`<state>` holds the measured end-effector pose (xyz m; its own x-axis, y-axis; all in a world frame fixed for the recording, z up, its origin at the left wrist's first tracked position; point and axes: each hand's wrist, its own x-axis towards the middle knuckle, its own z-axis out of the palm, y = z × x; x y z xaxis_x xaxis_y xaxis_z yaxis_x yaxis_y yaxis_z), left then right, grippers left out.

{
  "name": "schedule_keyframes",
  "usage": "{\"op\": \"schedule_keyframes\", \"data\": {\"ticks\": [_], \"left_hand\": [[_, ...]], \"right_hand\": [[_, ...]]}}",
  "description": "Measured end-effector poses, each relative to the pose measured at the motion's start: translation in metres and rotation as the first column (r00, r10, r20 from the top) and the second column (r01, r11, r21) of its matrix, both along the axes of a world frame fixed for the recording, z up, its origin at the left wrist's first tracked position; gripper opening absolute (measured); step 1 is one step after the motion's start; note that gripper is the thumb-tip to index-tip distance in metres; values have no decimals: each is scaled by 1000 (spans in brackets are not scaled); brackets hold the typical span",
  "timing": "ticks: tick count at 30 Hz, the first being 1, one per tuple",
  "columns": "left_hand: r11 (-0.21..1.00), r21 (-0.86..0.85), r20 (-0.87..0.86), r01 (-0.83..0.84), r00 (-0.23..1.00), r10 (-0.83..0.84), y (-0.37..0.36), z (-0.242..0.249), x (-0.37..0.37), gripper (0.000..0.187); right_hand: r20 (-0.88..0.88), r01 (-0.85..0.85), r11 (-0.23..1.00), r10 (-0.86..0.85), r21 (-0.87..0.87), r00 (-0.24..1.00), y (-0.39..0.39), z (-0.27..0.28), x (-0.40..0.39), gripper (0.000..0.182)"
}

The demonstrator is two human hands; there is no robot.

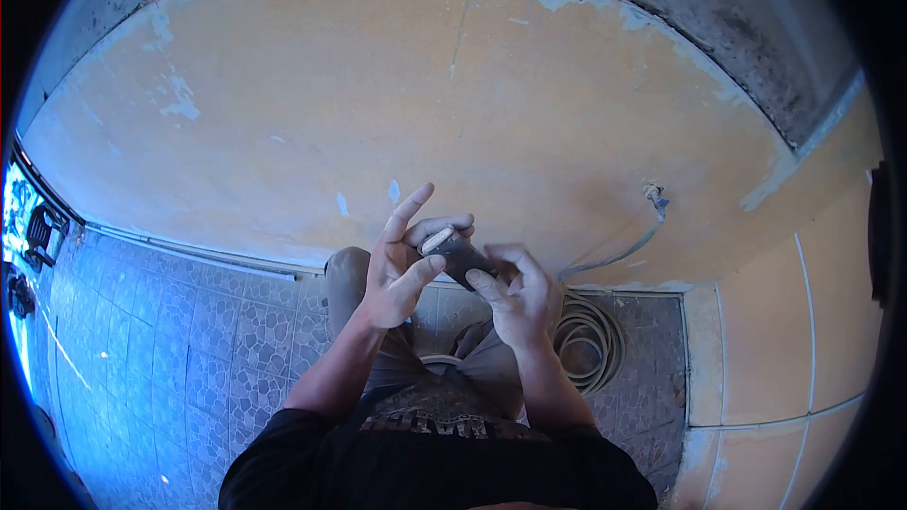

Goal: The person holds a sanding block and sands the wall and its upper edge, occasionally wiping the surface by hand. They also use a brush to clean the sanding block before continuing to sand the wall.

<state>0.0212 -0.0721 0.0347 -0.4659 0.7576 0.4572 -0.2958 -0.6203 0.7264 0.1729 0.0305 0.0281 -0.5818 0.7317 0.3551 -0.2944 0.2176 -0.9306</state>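
A small dark object [459, 260] with a pale, rounded end is held up between my two hands in front of the wall. My left hand [402, 269] grips its pale end between thumb and curled fingers, with the index finger pointing up and away. At the object's lower right end, my right hand [518, 297] pinches it with the thumb on top; part of the fingers is hidden behind it. Both hands look dusty.
Ahead rises an orange wall [312, 104] with patches of peeled paint. A hose [619, 253] runs from a wall fitting [654, 195] to a coil [605, 359] on the tiled floor [217, 349], right of my legs. Dark chairs [42, 234] stand far left.
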Motion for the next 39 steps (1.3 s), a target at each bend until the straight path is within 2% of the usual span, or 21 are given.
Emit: {"op": "schedule_keyframes", "data": {"ticks": [6, 7, 9, 10, 11, 13, 14, 18, 22, 26, 28, 29, 31, 32, 33, 34, 35, 36, 37, 38, 39], "left_hand": [[998, 15, -22, 57, 998, -56, -22, -5, 16, 84], [997, -14, -30, 77, 997, -77, -25, -3, 16, 84], [986, 11, -3, 164, 986, -164, -28, -1, 13, 82], [977, -3, -46, 211, 976, -211, -28, 0, 11, 81], [966, -21, -89, 257, 962, -258, -27, 2, 10, 80], [940, -46, -108, 338, 934, -341, -23, 11, 12, 79], [910, -80, -113, 406, 904, -413, -21, 15, 12, 79], [891, -69, -252, 449, 856, -451, -1, 22, 7, 79], [826, -186, -182, 533, 807, -562, 17, 38, -5, 87], [951, -180, -448, 250, 840, -305, 41, 74, -30, 103], [991, -133, -655, -16, 751, -76, 51, 99, -55, 106], [990, -139, -666, -15, 741, -83, 57, 111, -67, 106], [882, 138, -895, -450, 324, 306, 74, 135, -87, 88], [885, 134, -902, -446, 315, 295, 85, 144, -92, 88], [761, 317, -886, -566, 111, 451, 96, 154, -97, 80], [598, 499, -817, -628, -110, 566, 107, 164, -104, 73], [605, 502, -819, -618, -114, 563, 121, 171, -115, 73], [531, 624, -743, -574, -224, 630, 134, 176, -129, 70], [447, 731, -650, -515, -324, 688, 144, 177, -138, 68], [399, 773, -597, -493, -354, 720, 153, 176, -146, 67], [404, 775, -596, -486, -351, 722, 156, 175, -149, 67]], "right_hand": [[-1, -270, 923, 281, -275, 960, -16, -9, 28, 29], [-8, -263, 928, 270, -265, 963, -18, -9, 31, 29], [-182, -491, 854, 463, -172, 868, -21, -10, 38, 27], [-199, -536, 812, 500, -229, 843, -19, -18, 44, 26], [-204, -530, 820, 493, -216, 846, -21, -23, 45, 26], [-432, -687, 627, 540, -366, 723, -25, -30, 42, 30], [-386, -664, 646, 542, -377, 747, -28, -33, 41, 49], [-502, -799, 508, 624, -321, 598, -22, -28, 36, 61], [-561, -781, 535, 557, -323, 613, -8, -29, 35, 54], [-611, -661, 704, 411, -259, 677, 30, -48, 26, 38], [-626, -537, 801, 280, -266, 728, 60, -59, 26, 34], [-599, -445, 840, 191, -310, 777, 73, -60, 28, 36], [-543, -216, 919, 3, -329, 840, 97, -55, 24, 46], [-552, -218, 916, -4, -336, 834, 107, -52, 20, 46], [-489, 22, 975, -130, -220, 863, 117, -47, 14, 54], [-440, 260, 962, -269, -81, 857, 128, -43, 9, 62], [-448, 267, 959, -278, -89, 850, 140, -44, 1, 62], [-404, 466, 882, -402, 71, 822, 153, -47, -8, 65], [-376, 625, 744, -523, 237, 765, 162, -44, -14, 69], [-396, 726, 487, -618, 485, 679, 171, -38, -16, 58], [-398, 732, 482, -624, 482, 672, 177, -37, -23, 58]]}}
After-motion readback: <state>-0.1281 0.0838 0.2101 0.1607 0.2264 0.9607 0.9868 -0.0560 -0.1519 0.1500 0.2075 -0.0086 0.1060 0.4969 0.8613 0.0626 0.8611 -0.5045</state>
